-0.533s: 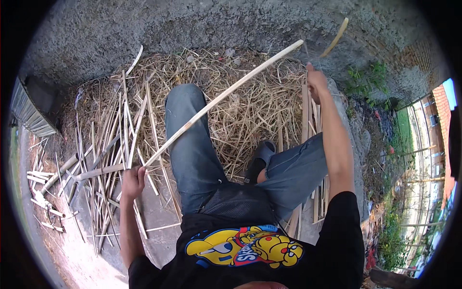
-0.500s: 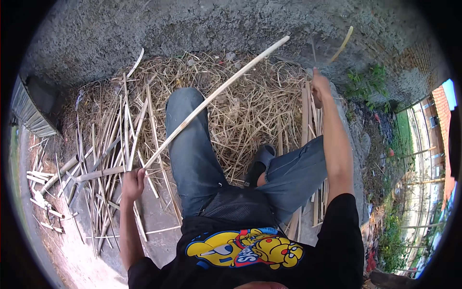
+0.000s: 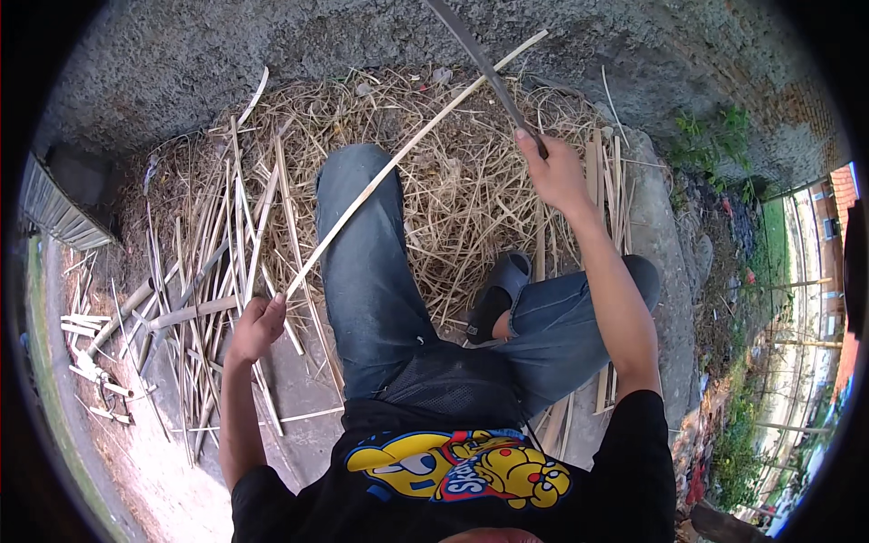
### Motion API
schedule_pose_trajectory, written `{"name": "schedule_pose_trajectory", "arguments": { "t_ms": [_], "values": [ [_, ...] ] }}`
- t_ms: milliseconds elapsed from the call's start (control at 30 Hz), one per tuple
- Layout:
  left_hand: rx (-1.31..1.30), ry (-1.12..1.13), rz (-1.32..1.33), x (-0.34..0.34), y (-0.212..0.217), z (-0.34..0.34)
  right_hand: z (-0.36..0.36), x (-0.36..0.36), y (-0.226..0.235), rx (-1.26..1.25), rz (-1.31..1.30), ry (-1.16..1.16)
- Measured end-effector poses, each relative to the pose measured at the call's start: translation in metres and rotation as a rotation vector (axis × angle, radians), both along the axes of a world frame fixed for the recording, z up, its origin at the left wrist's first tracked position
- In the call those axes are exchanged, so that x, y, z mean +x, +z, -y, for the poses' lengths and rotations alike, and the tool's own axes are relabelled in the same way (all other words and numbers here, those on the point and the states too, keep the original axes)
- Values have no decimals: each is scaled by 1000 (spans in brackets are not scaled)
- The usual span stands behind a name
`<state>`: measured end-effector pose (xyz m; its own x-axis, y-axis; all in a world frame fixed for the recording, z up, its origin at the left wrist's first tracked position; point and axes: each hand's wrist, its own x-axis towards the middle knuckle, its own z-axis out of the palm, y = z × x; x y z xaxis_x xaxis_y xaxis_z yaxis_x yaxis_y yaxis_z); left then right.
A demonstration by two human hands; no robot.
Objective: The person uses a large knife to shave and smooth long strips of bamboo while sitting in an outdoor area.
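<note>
My left hand (image 3: 258,328) grips the near end of a long, pale bamboo strip (image 3: 362,196). The strip slants up and right over my left knee toward the rough wall. In my right hand (image 3: 554,172), closed around its handle, is a long knife (image 3: 475,52) with a dark, slightly curved blade. Near the strip's far end the blade crosses it in the picture; whether they touch I cannot tell. The knife's tip runs out of the top of the view.
Dry bamboo shavings (image 3: 453,222) cover the ground before me. Many split strips (image 3: 195,362) and some bamboo poles (image 3: 136,303) lie on the left. More strips (image 3: 615,195) lie by my right knee. A rough grey wall (image 3: 317,41) rises ahead; plants (image 3: 711,149) grow at right.
My right hand has moved left and slightly nearer, bringing the knife across the strip. A loose sliver that was in the air at upper right is gone from there. The left hand has barely moved.
</note>
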<state>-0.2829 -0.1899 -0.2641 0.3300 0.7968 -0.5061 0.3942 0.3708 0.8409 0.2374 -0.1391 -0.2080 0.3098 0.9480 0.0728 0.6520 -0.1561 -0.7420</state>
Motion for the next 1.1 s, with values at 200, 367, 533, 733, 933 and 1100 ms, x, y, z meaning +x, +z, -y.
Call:
{"name": "schedule_pose_trajectory", "arguments": {
  "t_ms": [200,367,533,733,933,1100],
  "values": [
    [69,-16,-152,1,12,6,27,-99,3,-118,211,384],
    [196,-37,-236,-14,-2,14,45,-136,6,-81,486,562],
    [337,-65,-292,-73,-11,44,-26,-4,9,-142,377,76],
    [567,-125,-429,-53,-3,40,-22,22,5,13,400,-5],
    [557,-112,-361,-17,-20,33,38,-89,11,-118,309,305],
    [498,-121,-341,-40,-25,36,51,-98,-11,-1,611,459]
  ]
}}
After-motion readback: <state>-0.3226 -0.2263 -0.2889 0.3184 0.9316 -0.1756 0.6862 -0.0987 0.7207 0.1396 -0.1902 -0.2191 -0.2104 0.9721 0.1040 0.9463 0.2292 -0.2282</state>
